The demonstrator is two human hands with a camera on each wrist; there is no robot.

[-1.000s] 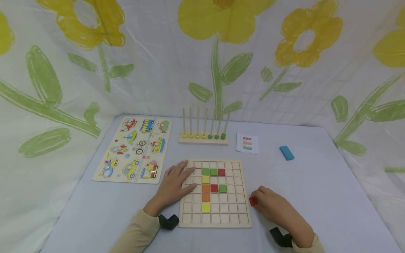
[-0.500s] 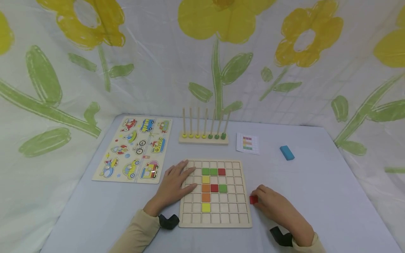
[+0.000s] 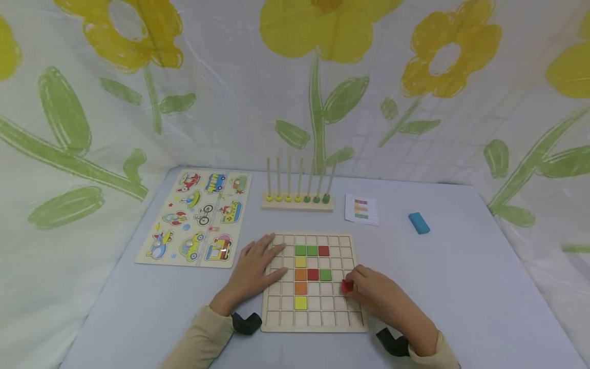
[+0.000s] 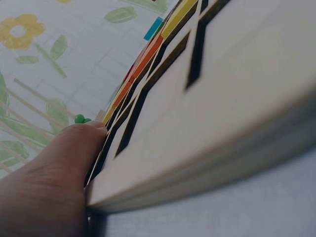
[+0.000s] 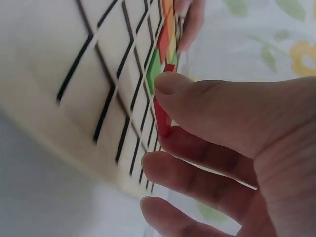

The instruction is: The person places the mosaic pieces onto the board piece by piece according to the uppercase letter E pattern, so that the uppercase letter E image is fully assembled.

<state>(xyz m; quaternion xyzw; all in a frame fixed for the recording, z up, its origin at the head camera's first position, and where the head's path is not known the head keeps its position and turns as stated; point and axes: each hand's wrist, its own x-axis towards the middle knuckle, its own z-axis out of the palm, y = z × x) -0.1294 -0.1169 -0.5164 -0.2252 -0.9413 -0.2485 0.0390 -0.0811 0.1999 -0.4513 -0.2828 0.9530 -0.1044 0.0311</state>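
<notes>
A square wooden grid board (image 3: 314, 328) lies on the table, with green, red, yellow and orange tiles set in several of its cells. My left hand (image 3: 251, 271) rests spread on the board's left edge, fingers straight. In the left wrist view the thumb (image 4: 74, 153) lies along that edge. My right hand (image 3: 380, 292) pinches a red square tile (image 3: 347, 286) between thumb and fingers, over the right part of the board. Seen from the right wrist, the tile (image 5: 163, 113) is held on edge close to the grid, the other fingers spread below it.
Behind the board stands a wooden peg rack (image 3: 297, 205) with yellow and green beads. A vehicle puzzle board (image 3: 193, 220) lies at the left. A printed pattern card (image 3: 361, 209) and a blue block (image 3: 419, 223) lie at the back right.
My right hand has moved left with the red tile, from beside the board's right edge to over its right columns. The left hand has stayed in place.
</notes>
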